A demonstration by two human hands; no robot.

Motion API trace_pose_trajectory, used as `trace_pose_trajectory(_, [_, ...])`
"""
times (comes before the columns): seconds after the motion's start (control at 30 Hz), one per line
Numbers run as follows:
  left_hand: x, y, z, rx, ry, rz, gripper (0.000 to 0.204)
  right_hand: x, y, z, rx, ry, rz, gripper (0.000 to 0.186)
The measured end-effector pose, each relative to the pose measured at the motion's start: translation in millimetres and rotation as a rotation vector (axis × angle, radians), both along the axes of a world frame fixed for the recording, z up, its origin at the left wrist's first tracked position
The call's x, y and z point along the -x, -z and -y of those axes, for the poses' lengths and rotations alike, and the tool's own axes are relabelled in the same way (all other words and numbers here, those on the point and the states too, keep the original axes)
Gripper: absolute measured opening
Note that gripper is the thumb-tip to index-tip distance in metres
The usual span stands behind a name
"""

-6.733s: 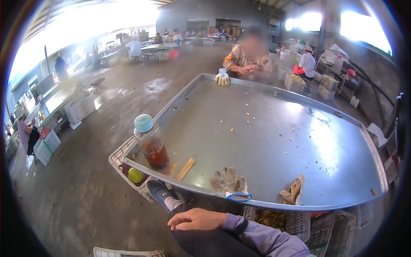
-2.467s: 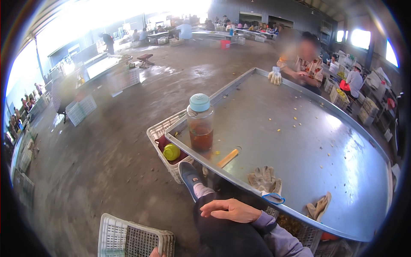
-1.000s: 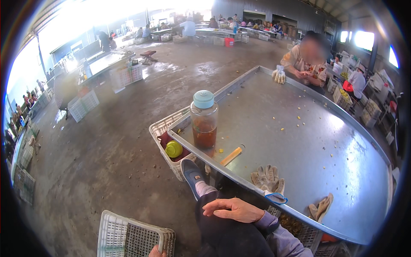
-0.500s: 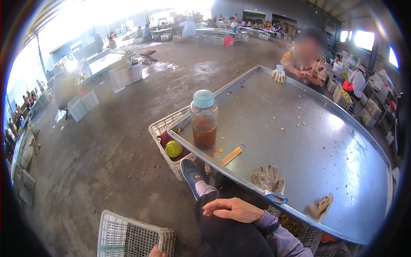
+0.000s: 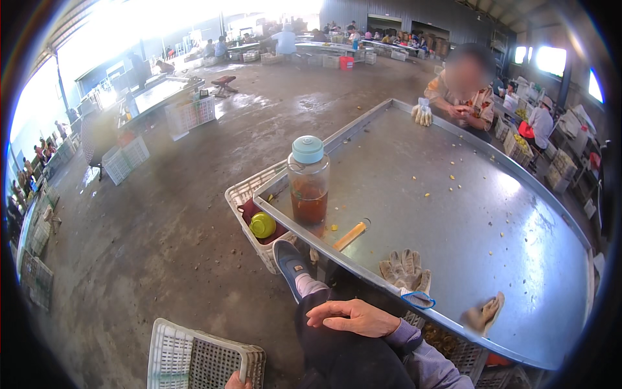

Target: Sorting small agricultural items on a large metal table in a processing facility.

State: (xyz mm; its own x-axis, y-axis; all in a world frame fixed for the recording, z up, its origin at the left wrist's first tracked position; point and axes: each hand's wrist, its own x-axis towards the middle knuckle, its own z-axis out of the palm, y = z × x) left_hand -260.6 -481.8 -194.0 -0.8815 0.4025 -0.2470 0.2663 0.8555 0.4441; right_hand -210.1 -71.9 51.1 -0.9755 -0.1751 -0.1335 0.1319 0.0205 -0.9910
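Observation:
My right hand [image 5: 353, 318] lies on my dark-trousered knee, palm down, its fingers stretched out and holding nothing. At the lower edge my left hand [image 5: 238, 381] shows only in part, gripping the rim of a white plastic crate [image 5: 217, 345] on the floor. Nearest the right hand, on the metal table [image 5: 466, 227], is a soiled work glove [image 5: 406, 271] with a blue-edged cuff. A second glove [image 5: 486, 314] lies farther right. By the table's left corner stands a clear bottle [image 5: 308, 188] with a pale blue lid and reddish-brown liquid. A short tool [image 5: 350, 236] with a wooden-looking handle lies near it.
Across the table sits a co-worker [image 5: 461, 97] beside white gloves [image 5: 422, 113]. A white crate [image 5: 243, 187] holding a yellow-green bowl [image 5: 262, 225] stands under the left corner, by my shoe [image 5: 290, 264]. Small yellow bits dot the tabletop. Other people work at distant tables.
The co-worker's hands have shifted slightly, and a distant person at the left has leaned over. My own hands have stayed where they were.

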Motion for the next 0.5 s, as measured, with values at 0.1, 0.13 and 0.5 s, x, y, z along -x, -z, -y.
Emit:
trace_pose_trajectory(0.1, [-0.4,-3.5,-1.8,0.023,-0.011,0.035,0.043,0.3,-0.1,-0.3,-0.003,0.0,-0.001,0.033])
trace_pose_trajectory(0.13, [-1.0,-3.6,-2.0,0.019,-0.007,0.022,0.042,0.3,-0.2,-0.4,-0.006,-0.001,-0.003,0.033])
trace_pose_trajectory(0.5, [-1.8,19.0,7.1,-0.009,-0.008,-0.051,0.031,-2.0,-2.6,-0.4,0.004,0.014,0.012,0.032])
